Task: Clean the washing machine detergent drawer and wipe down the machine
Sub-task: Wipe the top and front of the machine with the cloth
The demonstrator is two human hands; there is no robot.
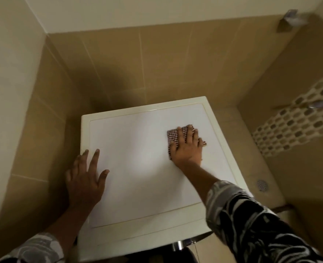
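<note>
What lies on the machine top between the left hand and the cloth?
Nothing: the head view shows only bare white machine top between left hand and cloth.

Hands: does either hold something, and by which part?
Nothing is gripped: right hand presses flat on the checked cloth; left hand rests on the machine top.

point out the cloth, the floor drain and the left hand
cloth [171, 135], head view, exposed left corner
floor drain [262, 185], head view, middle of grate
left hand [86, 180], head view, back of the hand

You see beige wall tiles [156, 63] all round, a mosaic tile strip [293, 122] on the right wall, a round floor drain [262, 185] beneath it, and a blurred metal fixture [289, 20] top right.
</note>
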